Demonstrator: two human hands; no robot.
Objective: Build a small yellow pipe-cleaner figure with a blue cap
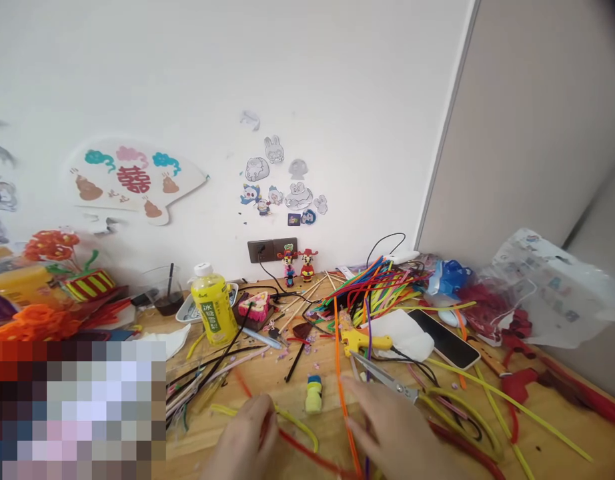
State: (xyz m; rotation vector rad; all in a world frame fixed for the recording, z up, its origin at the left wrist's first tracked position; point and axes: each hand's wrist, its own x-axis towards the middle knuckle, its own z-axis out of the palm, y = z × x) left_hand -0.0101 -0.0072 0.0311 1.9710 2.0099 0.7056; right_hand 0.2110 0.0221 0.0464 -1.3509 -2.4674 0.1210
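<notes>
My left hand (247, 437) is curled closed around a fuzzy red pipe cleaner (312, 455), which sticks out on both sides of it. Fingers apart, my right hand (387, 423) hovers low over the table by an orange pipe cleaner (339, 373) and a purple pipe cleaner (368, 333); it looks slightly blurred, and I see nothing gripped in it. Between and beyond the hands stands a small yellow piece with a blue top (313, 393). Yellow-handled scissors (395, 383) lie beside my right hand. A yellow pipe cleaner (302, 427) curves near my left hand.
Behind lie a yellow glue gun (360, 340), a black-screened phone (445, 339) and a bundle of coloured pipe cleaners (372, 287). A yellow drink bottle (213, 307) and a dark-drink cup (168, 300) stand left. Two small figures (307, 267) stand by the wall.
</notes>
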